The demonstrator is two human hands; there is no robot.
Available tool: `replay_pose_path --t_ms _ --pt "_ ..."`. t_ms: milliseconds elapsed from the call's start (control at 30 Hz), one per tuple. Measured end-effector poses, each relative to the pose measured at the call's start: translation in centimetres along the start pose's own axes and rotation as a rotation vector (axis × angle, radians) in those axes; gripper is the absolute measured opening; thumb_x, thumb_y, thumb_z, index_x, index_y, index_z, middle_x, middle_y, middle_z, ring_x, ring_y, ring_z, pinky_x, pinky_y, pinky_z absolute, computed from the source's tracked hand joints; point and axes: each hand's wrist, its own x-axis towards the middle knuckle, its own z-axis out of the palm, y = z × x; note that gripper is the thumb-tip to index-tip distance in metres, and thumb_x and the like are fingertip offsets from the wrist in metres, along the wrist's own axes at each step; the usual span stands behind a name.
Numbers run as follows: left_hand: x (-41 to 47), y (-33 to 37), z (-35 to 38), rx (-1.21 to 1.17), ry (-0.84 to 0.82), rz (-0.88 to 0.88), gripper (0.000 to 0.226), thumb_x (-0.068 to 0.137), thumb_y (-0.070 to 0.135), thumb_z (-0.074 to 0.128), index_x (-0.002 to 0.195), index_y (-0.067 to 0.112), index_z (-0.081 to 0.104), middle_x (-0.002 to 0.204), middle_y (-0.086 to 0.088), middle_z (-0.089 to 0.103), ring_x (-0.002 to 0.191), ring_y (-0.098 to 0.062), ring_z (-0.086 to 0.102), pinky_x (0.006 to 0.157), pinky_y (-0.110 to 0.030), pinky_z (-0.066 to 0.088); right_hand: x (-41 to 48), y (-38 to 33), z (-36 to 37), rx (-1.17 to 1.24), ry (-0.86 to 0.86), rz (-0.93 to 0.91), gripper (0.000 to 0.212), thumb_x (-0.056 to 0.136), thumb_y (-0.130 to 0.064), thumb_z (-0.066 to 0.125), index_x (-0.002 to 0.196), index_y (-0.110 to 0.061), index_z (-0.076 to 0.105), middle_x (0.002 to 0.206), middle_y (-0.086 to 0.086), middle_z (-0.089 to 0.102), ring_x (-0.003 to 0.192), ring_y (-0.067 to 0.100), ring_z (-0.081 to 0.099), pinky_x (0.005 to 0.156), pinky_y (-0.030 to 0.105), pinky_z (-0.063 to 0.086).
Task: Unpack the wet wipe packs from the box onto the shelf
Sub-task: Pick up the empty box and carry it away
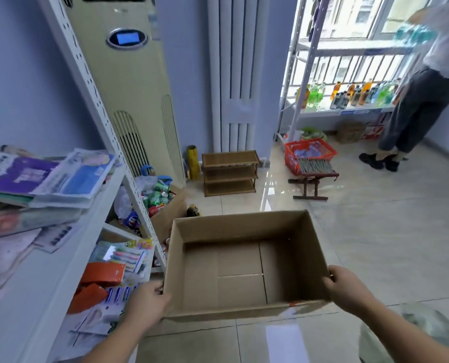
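The left hand (147, 302) gripped the near left corner of the cardboard box (244, 225), fingers curled round the side wall. The right hand (346, 286) gripped the right wall near its front corner, thumb over the rim. The hands were well apart, one on each side of the box. The box was open at the top, and its bare bottom flaps showed inside. It sat just beside the white shelf (22, 297), above the tiled floor (388, 244).

The wet wipe packs (48, 176) lay in loose, overlapping stacks on the upper level of the shelf, to the left of the box. On the level below lay toothbrush packs (125, 255) and an orange packet (105, 275). Behind the shelf post stood another box of cans (160, 200) and a tall air conditioner (129, 74), with a radiator (236, 74) to its right. A small wooden rack (230, 172) stood against the wall, and a red basket (309, 154) rested on a low stool (313, 180). Farther off, another person (427, 100) stood at a rack of drink bottles (349, 94) by the window.
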Motion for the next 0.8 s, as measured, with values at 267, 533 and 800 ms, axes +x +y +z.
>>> replay_pose_path --t_ms 267,533,800 --pt "5.9 9.4 -2.9 0.019 0.049 0.023 0.013 0.076 0.027 0.065 0.079 0.023 0.077 0.067 0.000 0.074 0.065 -0.023 0.072 0.063 -0.048 0.063 8.3 -1.2 -6.9 -0.014 0.037 -0.060 0.024 0.092 -0.029 0.051 0.079 -0.013 0.063 0.076 0.005 0.067 0.072 0.023 0.064 0.063 0.038 0.050" --pt "13.3 14.8 -2.8 -0.051 0.036 -0.047 0.020 0.067 0.029 0.065 0.078 0.018 0.077 0.069 -0.007 0.074 0.065 -0.031 0.074 0.054 -0.048 0.063 18.9 -2.8 -11.6 -0.060 -0.009 -0.156 0.022 0.095 -0.028 0.053 0.083 -0.014 0.066 0.077 0.003 0.070 0.071 0.018 0.065 0.059 0.034 0.046" --pt "20.4 20.3 -4.3 -0.054 0.078 -0.064 0.010 0.084 0.016 0.067 0.082 0.020 0.077 0.071 -0.006 0.076 0.065 -0.029 0.074 0.053 -0.043 0.062 29.7 -6.5 -12.8 -0.059 -0.075 -0.187 0.020 0.096 -0.029 0.054 0.083 -0.019 0.065 0.078 0.002 0.069 0.073 0.018 0.067 0.071 0.042 0.058"
